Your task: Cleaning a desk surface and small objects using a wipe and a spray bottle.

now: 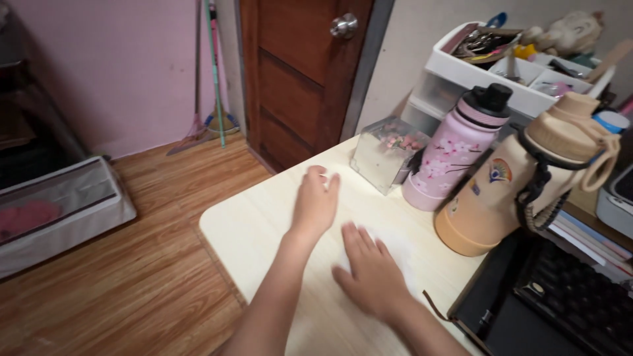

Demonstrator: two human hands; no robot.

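On the pale table (264, 224), both hands (315, 201) lie flat.

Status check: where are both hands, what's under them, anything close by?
Left hand flat on pale table, empty. Right hand palm down, something white and blurred beneath. Clear box and pink bottle just beyond.

- Table (264, 231): pale wood-grain top, smooth, matt.
- Floor (151, 277), near left: brown wood-look planks, slight sheen.
- Door (297, 72), far: dark wood; polished metal knob (344, 26).
- Pink bottle (448, 155): smooth, flower-printed.
- Beige bottle (494, 198), right: matt.
- Clear box (382, 155): glossy, transparent.
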